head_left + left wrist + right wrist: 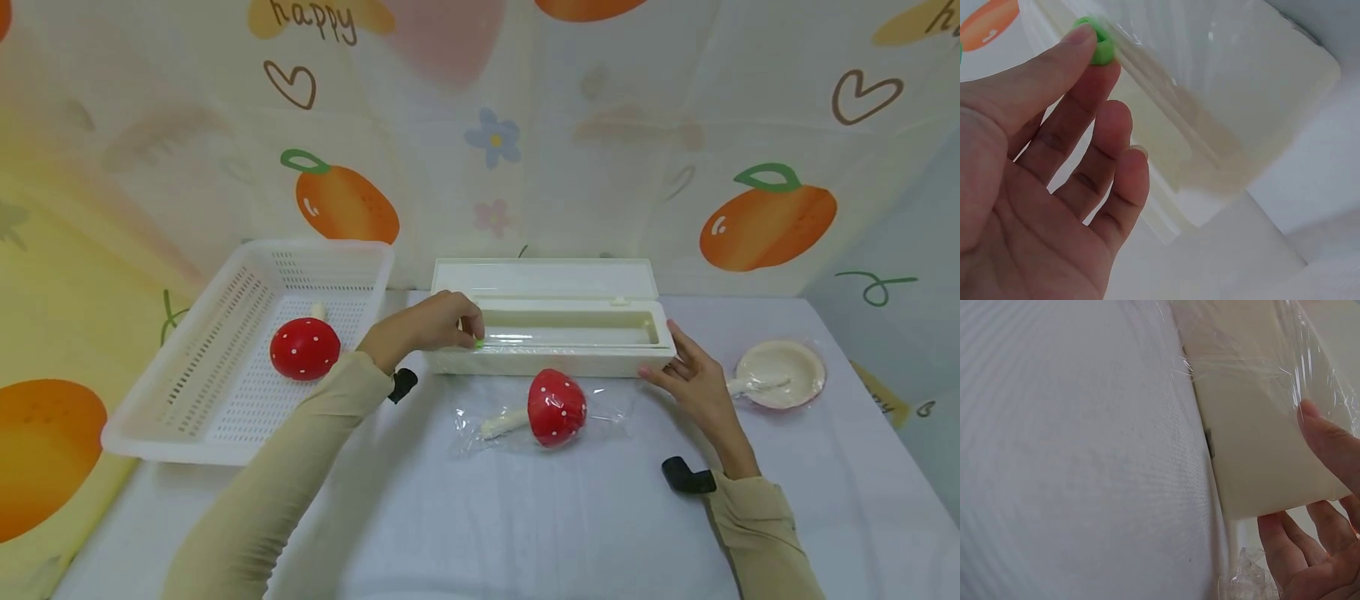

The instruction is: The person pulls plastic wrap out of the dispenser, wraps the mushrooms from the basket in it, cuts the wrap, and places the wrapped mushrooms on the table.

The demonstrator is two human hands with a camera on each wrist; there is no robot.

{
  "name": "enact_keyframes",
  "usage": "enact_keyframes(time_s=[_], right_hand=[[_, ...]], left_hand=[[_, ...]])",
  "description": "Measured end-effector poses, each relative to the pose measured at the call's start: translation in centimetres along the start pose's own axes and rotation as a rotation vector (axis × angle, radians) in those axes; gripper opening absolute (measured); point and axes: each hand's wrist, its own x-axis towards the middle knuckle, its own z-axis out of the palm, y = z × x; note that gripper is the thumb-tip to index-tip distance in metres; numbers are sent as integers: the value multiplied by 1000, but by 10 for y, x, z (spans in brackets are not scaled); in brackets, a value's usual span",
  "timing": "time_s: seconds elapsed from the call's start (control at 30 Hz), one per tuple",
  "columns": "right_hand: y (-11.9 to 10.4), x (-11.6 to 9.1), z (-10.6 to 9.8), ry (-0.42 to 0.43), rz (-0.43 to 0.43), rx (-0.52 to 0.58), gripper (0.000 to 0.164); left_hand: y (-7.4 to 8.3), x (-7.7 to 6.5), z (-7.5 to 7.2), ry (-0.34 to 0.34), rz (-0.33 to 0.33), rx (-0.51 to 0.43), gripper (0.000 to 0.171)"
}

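A long white cling film dispenser [551,362] lies across the table with its lid [540,277] raised at the back. Clear film [1166,37] stretches over its front in the left wrist view. Near the left end, my left hand [442,321] pinches a small green slide cutter [1102,51] between thumb and index finger. My right hand [697,379] grips the dispenser's right end, thumb [1329,440] on the front face and fingers round the end. Just in front lies a red, white-dotted toy mushroom [557,408] wrapped in clear film.
At the left stands a white perforated basket [180,454] with another red mushroom [304,348] inside. On the right, a film-wrapped mushroom [782,373] shows its pale underside. A printed cloth [585,183] hangs right behind the white-covered table [480,533].
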Motion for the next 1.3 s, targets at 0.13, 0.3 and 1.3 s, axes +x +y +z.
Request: enact_keyframes(time_s=[0.13, 0.3, 1.3], right_hand=[[0, 1, -1, -12, 0, 0, 91], [1, 1, -1, -23, 4, 13, 90], [1, 1, -1, -12, 13, 26, 92]], left_hand=[[2, 7, 0, -7, 15, 18, 6], [5, 14, 2, -14, 33, 1, 6], [97, 98, 48, -33, 117, -7, 14]])
